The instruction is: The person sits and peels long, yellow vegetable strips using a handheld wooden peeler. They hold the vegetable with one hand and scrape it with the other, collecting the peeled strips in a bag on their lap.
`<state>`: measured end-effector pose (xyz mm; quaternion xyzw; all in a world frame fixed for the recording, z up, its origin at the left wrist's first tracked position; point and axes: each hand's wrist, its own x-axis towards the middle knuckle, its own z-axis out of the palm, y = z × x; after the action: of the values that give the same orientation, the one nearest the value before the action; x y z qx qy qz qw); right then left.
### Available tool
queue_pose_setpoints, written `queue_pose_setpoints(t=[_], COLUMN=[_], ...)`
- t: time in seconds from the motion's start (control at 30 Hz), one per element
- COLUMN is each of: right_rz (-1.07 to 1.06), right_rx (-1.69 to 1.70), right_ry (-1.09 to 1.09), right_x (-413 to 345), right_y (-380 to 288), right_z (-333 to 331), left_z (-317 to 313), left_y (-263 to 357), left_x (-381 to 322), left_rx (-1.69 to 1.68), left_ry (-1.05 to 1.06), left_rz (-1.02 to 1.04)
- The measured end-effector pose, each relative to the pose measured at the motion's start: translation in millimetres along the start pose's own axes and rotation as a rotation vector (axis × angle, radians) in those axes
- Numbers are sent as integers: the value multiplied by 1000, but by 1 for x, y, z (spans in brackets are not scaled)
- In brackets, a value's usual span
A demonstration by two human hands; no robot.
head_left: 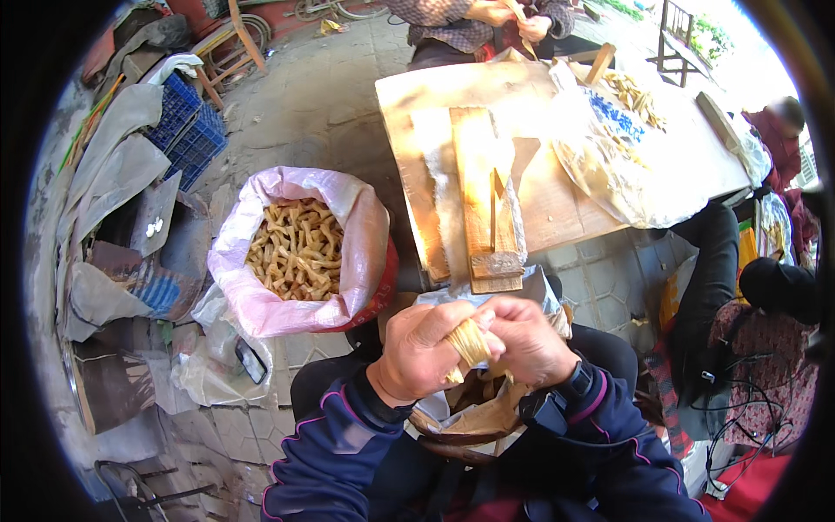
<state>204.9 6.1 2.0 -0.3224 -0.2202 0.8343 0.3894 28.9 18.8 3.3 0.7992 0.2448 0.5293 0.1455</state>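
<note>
My left hand grips a pale yellow bundle, a soft strip wound in several layers. Against the bundle's right side, my right hand has its fingertips pinched together; what they hold is mostly hidden. Both hands are over a lined container between my knees, with brownish material partly visible inside. To the left stands a white woven sack, its rim rolled down, full of small tan knotted pieces. Just beyond my hands, a wooden plank fixture with an end block lies on a cloth strip.
The wooden table carries a plastic sheet and loose yellow strips. Across it, a person handles a strip. Blue crates stand left; a phone lies on plastic. Cables hang at right.
</note>
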Motion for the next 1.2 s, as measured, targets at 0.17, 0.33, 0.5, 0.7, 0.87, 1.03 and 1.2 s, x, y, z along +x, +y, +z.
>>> queue_pose_setpoints(t=[0.17,0.33,0.5,0.7,0.87,1.03,1.2], right_rz=[-632,-709,-467,44,115,187,-68], right_rx=[-789,-1253,-1524,-636,-340,-331,-514], right_ry=[223,131,203,-110,-73,-60,267], right_x=[-7,-2,4,-3,-4,-5,-14], right_y=[0,6,14,6,-1,-6,-34], right_z=[11,13,9,1,2,16,7], left_z=[-7,-21,-18,-41,-37,-29,-21], left_y=[4,6,1,-9,-10,-8,-4], left_x=[3,-5,-10,0,1,-3,7], left_rx=[46,61,137,-417,-447,-843,-806], left_ry=[-117,-378,-397,14,44,-179,-35], left_rz=[-341,-472,-341,-368,-717,-980,-1037])
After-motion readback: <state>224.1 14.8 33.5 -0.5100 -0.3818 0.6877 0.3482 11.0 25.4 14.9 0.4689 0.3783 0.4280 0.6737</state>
